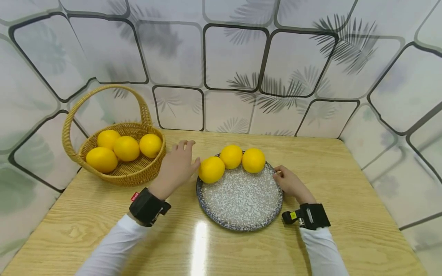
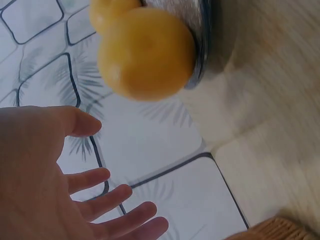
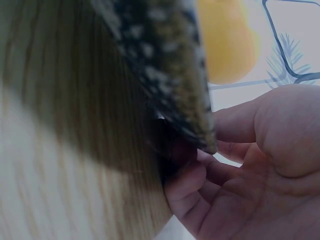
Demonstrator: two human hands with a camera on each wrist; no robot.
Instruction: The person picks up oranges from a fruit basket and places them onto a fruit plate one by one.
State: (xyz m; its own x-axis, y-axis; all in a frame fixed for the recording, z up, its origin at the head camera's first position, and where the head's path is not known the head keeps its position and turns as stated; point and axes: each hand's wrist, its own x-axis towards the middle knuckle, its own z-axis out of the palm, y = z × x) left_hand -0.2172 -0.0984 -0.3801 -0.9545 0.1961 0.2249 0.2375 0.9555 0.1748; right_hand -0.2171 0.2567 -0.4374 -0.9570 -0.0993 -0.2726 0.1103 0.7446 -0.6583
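Observation:
A speckled grey plate (image 1: 241, 199) with a dark blue rim lies on the table. Three yellow-orange oranges sit along its far left edge: a left one (image 1: 211, 170), a middle one (image 1: 231, 156) and a right one (image 1: 253, 160). My left hand (image 1: 177, 166) hovers between basket and plate, its thumb near the left orange. In the left wrist view, that hand (image 2: 45, 170) has spread fingers, with a gap between it and the nearest orange (image 2: 146, 53). My right hand (image 1: 291, 184) pinches the plate's right rim. In the right wrist view, its curled fingers (image 3: 186, 187) go under the rim.
A wicker basket (image 1: 138, 174) with a tall arched handle stands at the left, holding several more oranges (image 1: 126, 148). Patterned panels (image 1: 235, 61) wall in the back and both sides of the wooden table (image 1: 345, 214). Light glares off the tabletop in front of the plate.

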